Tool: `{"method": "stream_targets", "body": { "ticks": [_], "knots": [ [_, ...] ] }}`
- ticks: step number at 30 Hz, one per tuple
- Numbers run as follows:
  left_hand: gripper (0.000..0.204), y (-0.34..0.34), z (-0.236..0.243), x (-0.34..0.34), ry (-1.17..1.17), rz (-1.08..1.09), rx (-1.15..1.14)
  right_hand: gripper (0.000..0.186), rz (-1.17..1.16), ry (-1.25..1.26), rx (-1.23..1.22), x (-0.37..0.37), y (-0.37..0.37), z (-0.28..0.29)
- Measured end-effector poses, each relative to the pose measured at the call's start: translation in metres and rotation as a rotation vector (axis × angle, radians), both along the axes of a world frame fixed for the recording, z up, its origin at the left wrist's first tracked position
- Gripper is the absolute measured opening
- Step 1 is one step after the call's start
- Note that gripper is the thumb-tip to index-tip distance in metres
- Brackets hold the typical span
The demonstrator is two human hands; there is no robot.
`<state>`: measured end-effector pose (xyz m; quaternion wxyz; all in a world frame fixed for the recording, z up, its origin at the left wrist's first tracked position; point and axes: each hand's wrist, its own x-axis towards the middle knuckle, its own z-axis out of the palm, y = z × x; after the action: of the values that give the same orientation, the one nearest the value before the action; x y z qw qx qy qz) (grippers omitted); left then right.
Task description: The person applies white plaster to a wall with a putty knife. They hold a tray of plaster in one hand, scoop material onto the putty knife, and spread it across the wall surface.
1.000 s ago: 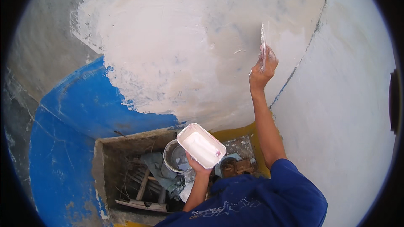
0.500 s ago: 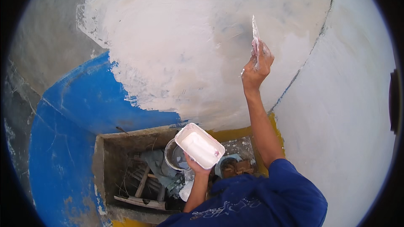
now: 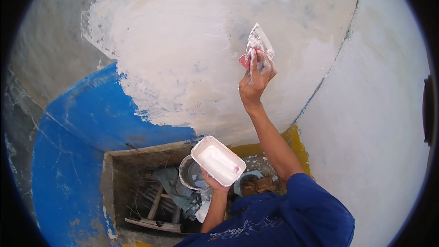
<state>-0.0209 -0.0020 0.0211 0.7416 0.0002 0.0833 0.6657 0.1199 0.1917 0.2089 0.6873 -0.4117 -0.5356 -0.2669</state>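
Note:
My right hand (image 3: pixel 258 77) is raised before the wall and pinches a flat putty spreader (image 3: pixel 259 40), smeared white with red showing near the fingers. Its pointed corner is up; whether the blade touches the wall I cannot tell. Below, my left hand (image 3: pixel 216 181) holds a white rectangular tub (image 3: pixel 218 161) from underneath, its open top facing me and white putty inside. White putty (image 3: pixel 169 55) covers much of the wall, with a ragged lower left edge over blue paint (image 3: pixel 100 110).
Beneath the tub is a concrete trough (image 3: pixel 108 174) holding wood pieces (image 3: pixel 155 201), a grey cloth (image 3: pixel 176 187) and a round bucket (image 3: pixel 186 174). A crack (image 3: pixel 327 74) marks the corner with the pale right wall (image 3: pixel 370 119). Bare grey concrete (image 3: pixel 55 41) lies at left.
My right hand has moved left and a little lower, and the spreader has turned from edge-on to show its flat face. My left hand and the tub have hardly moved.

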Motion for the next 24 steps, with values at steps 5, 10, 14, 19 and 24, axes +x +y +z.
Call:
{"method": "stream_targets", "body": {
  "ticks": [5, 10, 14, 19, 24],
  "knots": [
    [0.069, 0.003, -0.009, 0.007, 0.025, -0.004, -0.013, 0.069, 0.024, -0.185, -0.207, -0.02, 0.016, -0.035],
    [0.068, 0.006, -0.001, 0.006, 0.024, -0.014, -0.014, 0.056, 0.186, -0.146, -0.086, 0.002, -0.036, -0.014],
    [0.067, 0.004, 0.003, 0.005, 0.028, -0.04, 0.025, 0.052, -0.001, -0.003, 0.051, 0.082, -0.03, 0.053],
    [0.067, 0.003, 0.003, 0.009, 0.017, -0.041, 0.014, 0.056, -0.1, -0.159, 0.009, 0.083, -0.013, 0.063],
    [0.068, 0.002, -0.002, 0.013, 0.015, -0.056, -0.025, 0.058, 0.127, -0.343, -0.238, -0.002, -0.025, -0.003]
  ]
}}
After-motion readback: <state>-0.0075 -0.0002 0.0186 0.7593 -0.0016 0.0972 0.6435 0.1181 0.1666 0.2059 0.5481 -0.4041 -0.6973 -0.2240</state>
